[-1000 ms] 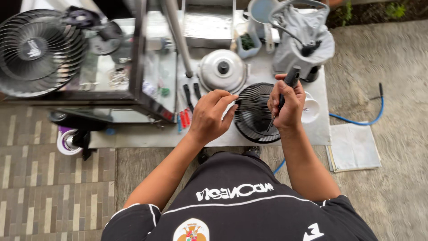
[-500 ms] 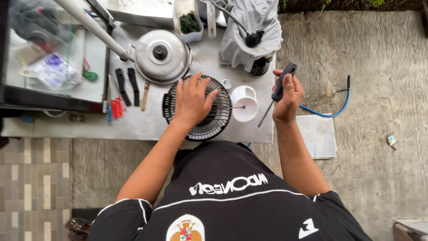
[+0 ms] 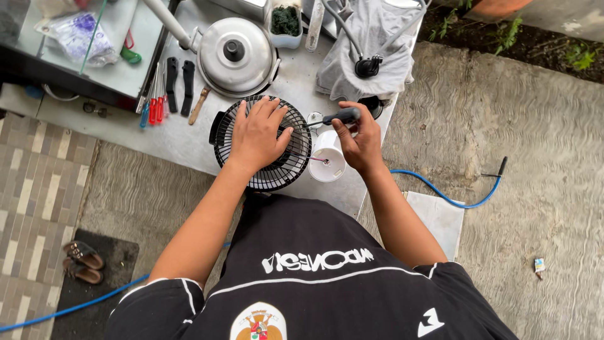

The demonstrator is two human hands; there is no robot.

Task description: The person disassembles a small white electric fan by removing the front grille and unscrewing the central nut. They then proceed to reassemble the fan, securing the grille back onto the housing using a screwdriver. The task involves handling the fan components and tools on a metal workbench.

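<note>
Fingers of the left hand (image 3: 257,135) lie spread and flat on the round black wire fan grille (image 3: 262,142), pressing it down on the pale grey worktable (image 3: 182,141); nothing is gripped. The right hand (image 3: 360,142) is curled shut around the black handle of a screwdriver (image 3: 337,117). The handle lies roughly left-to-right, its left end pointing towards the grille, which sits just left of the right hand. A small white plastic cup (image 3: 328,164) stands between grille and right hand, touching the grille's right edge. A domed metal pot lid (image 3: 235,55) lies farther off, beyond the grille.
</note>
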